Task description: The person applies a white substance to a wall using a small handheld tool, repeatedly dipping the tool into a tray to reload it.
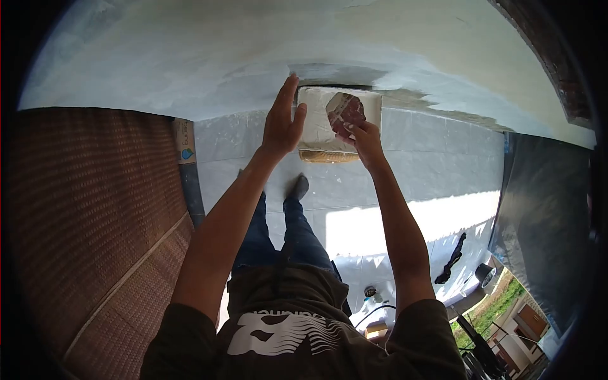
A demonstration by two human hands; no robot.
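My right hand [361, 140] grips a reddish-brown flat scraper-like piece [346, 113] smeared with pale paste. That piece is over a white, paste-coated tray or box top [312, 130] below the wall. To the left of the tray, my left hand [284, 123] is raised with its fingers stretched out and thumb apart, holding nothing. Its fingertips are near the pale wall [253, 69], which has grey and whitish patches; whether they touch it cannot be seen. A brown cardboard edge [327, 156] shows under the tray.
A brown woven panel [95, 221] stands at the left, beside a narrow printed carton [184, 142]. Grey floor tiles [430, 158] carry a bright sunlit strip. A black cloth-like strip [451, 258] lies at the lower right, near a dark bucket [485, 273].
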